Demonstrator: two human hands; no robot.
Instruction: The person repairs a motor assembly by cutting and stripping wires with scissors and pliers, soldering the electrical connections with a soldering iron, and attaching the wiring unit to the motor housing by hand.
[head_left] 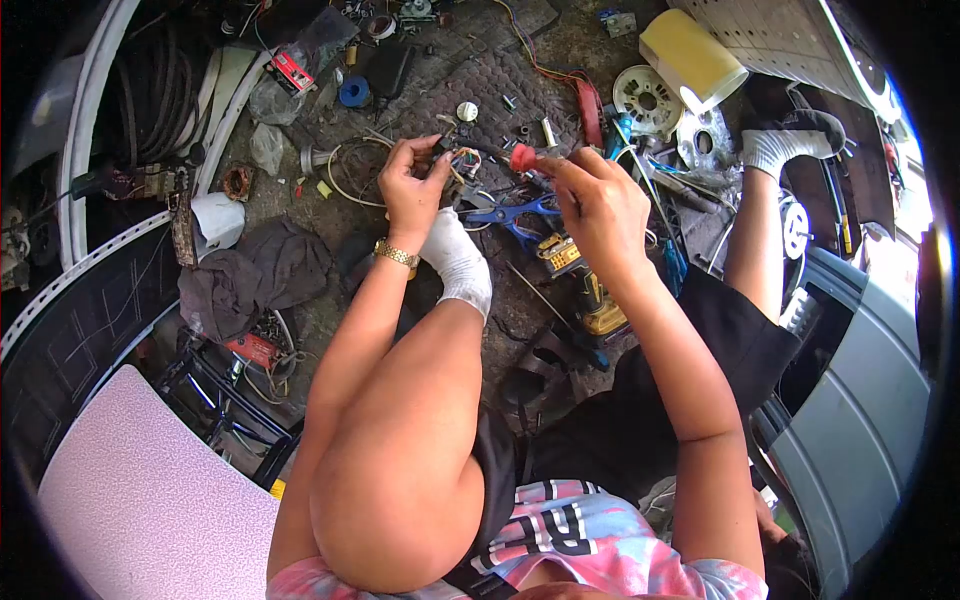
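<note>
My left hand, with a gold watch at its wrist, pinches a small dark part that has coloured wires beside it. From the right, my right hand is closed around a tool with a red collar; the tool's dark shaft points left toward the part. Beneath the hands, blue-handled pliers lie on the floor. A yellow and black power drill rests closer to my body. My socked foot is just below my left hand.
A yellow container and a round metal wheel part lie at the upper right. A blue tape roll sits upper left. Dark cloth lies left, above a pink patterned panel. A grey-blue panel stands right.
</note>
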